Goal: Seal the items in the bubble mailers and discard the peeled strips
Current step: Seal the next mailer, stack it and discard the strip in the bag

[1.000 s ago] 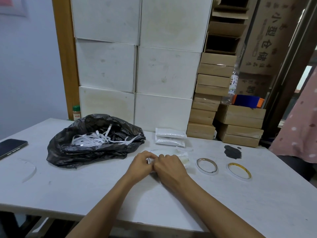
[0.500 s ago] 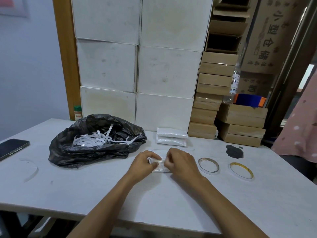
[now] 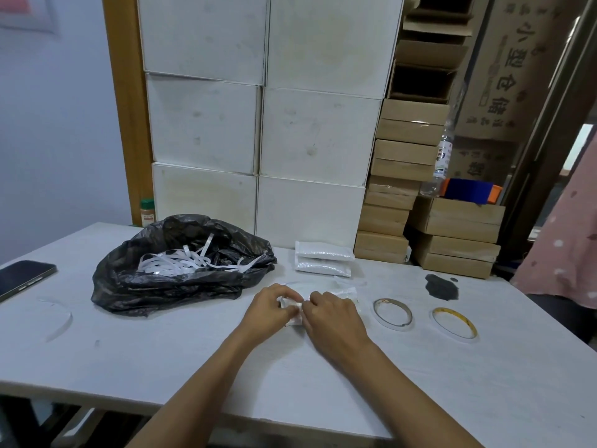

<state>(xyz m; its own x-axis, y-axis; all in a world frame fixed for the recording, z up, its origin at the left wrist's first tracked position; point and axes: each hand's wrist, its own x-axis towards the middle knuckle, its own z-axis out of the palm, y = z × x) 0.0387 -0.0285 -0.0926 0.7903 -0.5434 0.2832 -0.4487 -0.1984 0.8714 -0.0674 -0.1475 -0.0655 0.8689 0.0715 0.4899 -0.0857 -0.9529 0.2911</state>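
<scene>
On the matte white table [image 3: 161, 350], my left hand [image 3: 269, 310] and right hand [image 3: 334, 318] both pinch 1 crinkly, small bubble mailer [image 3: 292, 310].

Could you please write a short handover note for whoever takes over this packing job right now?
Left hand and right hand: both pinch one small mailer on the table; sealing under way.
Two filled mailers are stacked behind the hands.
Black bag to the left holds many peeled strips.
Two tape rolls lie to the right.
One loose strip lies on the table far left.
Left: finish this seal, bin its strip and the loose one.
</scene>
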